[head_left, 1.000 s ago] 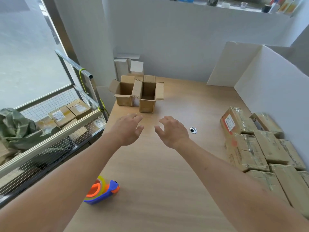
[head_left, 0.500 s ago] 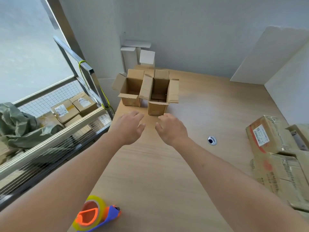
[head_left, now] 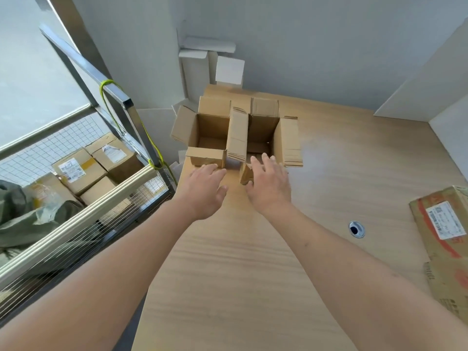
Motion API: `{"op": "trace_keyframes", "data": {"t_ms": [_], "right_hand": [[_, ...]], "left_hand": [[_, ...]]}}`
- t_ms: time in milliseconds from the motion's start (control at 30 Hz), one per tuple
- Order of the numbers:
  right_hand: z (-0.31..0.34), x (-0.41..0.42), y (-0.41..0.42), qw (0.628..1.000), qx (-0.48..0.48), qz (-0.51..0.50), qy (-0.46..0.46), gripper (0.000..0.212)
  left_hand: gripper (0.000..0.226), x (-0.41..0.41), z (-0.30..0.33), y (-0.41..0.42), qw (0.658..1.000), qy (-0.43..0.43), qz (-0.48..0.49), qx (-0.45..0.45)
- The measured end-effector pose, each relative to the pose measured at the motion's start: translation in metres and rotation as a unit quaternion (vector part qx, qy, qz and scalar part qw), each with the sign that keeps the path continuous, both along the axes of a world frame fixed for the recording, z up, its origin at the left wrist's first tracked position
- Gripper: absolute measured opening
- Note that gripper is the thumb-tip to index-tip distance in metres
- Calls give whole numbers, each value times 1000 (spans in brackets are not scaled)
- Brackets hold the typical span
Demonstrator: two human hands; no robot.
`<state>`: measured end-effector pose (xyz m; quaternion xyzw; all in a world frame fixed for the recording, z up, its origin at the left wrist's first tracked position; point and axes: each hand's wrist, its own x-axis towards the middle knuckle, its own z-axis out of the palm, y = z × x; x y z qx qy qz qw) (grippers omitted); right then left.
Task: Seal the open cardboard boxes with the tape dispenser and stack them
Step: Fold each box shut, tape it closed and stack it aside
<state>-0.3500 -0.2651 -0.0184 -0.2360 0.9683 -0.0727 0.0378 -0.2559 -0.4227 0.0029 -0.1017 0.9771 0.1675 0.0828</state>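
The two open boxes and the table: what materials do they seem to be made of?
Left open box and right open box: plain brown corrugated cardboard, matte; fluted flap edges show. Table: pale wood-grain surface, smooth, probably laminate rather than solid wood.

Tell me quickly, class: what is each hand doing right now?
Left hand: open, fingers spread, holding nothing, just short of the left box.
Right hand: open, fingers straight, reaching over the right box, nothing gripped.
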Motion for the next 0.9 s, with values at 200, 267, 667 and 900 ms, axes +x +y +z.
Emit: {"op": "trace_keyframes", "data": {"t_ms": [200,267,667,900], "right_hand": [[-10,-4,-6,998,42,-4,47,46],[-4,2,-6,997,48,-7,58,38],[31,113,59,993,107,-23,-39,26],[43,180,127,989,121,26,-75,30]], "left_hand": [[52,5,-15,-24,1000,-5,-11,25],[52,8,-14,-28,999,-4,-15,28],[50,60,5,27,997,10,-17,68],[52,124,19,83,999,-11,-12,51]]}}
